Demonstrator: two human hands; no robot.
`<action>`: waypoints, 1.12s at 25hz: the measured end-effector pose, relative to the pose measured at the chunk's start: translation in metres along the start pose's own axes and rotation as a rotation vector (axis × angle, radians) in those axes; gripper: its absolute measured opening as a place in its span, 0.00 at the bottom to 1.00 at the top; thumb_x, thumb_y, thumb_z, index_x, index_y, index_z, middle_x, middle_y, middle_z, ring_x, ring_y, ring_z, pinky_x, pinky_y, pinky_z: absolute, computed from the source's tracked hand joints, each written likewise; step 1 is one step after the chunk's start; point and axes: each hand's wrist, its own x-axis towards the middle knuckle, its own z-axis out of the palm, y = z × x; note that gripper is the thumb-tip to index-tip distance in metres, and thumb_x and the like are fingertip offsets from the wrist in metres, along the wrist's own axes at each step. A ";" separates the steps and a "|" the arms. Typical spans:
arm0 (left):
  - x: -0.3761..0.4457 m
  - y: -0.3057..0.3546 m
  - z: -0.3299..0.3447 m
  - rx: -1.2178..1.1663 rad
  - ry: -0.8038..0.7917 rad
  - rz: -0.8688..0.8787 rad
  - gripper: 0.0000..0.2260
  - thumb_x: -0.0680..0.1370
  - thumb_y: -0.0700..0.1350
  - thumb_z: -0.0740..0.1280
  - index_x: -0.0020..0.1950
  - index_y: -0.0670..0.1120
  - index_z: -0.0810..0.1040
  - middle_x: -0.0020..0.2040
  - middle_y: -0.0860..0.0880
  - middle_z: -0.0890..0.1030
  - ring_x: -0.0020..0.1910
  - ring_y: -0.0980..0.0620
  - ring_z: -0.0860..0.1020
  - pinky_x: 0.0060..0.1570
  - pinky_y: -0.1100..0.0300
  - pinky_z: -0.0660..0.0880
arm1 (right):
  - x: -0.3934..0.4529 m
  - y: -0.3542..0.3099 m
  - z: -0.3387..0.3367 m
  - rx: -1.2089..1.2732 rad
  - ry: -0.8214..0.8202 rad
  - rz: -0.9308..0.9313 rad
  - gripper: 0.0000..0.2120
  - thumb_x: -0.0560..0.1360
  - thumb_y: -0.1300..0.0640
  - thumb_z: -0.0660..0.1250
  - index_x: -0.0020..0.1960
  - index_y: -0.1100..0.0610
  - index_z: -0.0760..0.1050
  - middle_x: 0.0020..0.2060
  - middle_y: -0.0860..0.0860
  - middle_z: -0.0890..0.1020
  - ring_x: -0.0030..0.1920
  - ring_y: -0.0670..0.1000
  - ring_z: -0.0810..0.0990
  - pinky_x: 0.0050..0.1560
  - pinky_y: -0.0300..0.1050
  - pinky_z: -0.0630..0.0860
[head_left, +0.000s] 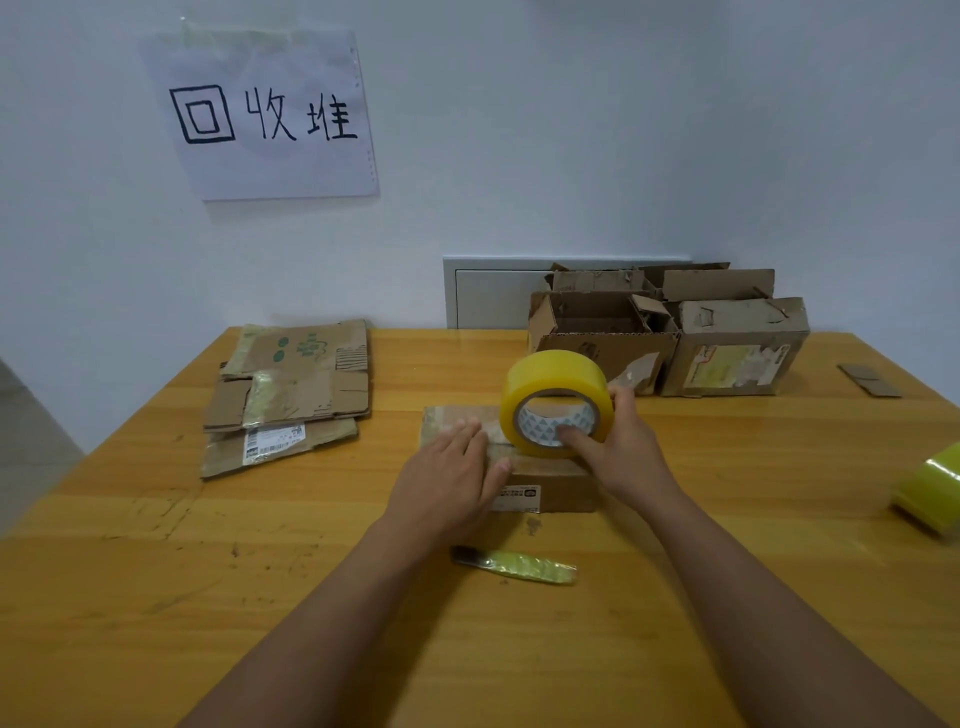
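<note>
Yellow tape roll (550, 371) stands on edge on the top of the small cardboard box (550, 475), just right of frame centre. The right hand (623, 452) grips it: the thumb (571, 434) is hooked inside the core and the fingers curl round the far side of the roll. The left hand (447, 467) lies flat, fingers straight and together, pressing on the left part of the box top, just beside the roll.

The box sits on the wooden table (208, 571). A utility knife (514, 564) lies on the table below the box, apart from it. Flattened cartons (296, 384) are stacked at centre left. Open cartons (602, 332) and a closed carton (732, 348) stand above and right of the roll. A second tape roll (930, 488) lies at the right edge. A handwritten paper sign (265, 114) hangs on the wall, upper left.
</note>
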 end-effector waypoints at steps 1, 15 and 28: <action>-0.001 0.001 0.000 0.001 -0.010 -0.006 0.29 0.83 0.60 0.45 0.79 0.44 0.57 0.80 0.46 0.58 0.79 0.51 0.54 0.75 0.59 0.50 | 0.000 0.000 -0.001 -0.007 -0.001 -0.006 0.21 0.74 0.47 0.72 0.58 0.47 0.62 0.51 0.49 0.78 0.51 0.51 0.78 0.45 0.50 0.77; -0.001 -0.004 0.001 0.048 -0.008 0.051 0.36 0.76 0.66 0.36 0.79 0.52 0.59 0.80 0.51 0.58 0.78 0.50 0.56 0.73 0.56 0.57 | 0.006 0.009 -0.029 -0.168 0.141 -0.177 0.25 0.78 0.57 0.65 0.73 0.51 0.63 0.59 0.55 0.76 0.54 0.57 0.76 0.46 0.49 0.72; 0.015 0.015 0.001 0.086 0.013 0.129 0.35 0.77 0.65 0.43 0.70 0.45 0.72 0.71 0.48 0.71 0.70 0.49 0.68 0.67 0.55 0.63 | -0.001 0.009 0.000 0.301 0.013 0.160 0.17 0.75 0.54 0.72 0.59 0.49 0.68 0.50 0.47 0.78 0.52 0.50 0.78 0.48 0.48 0.76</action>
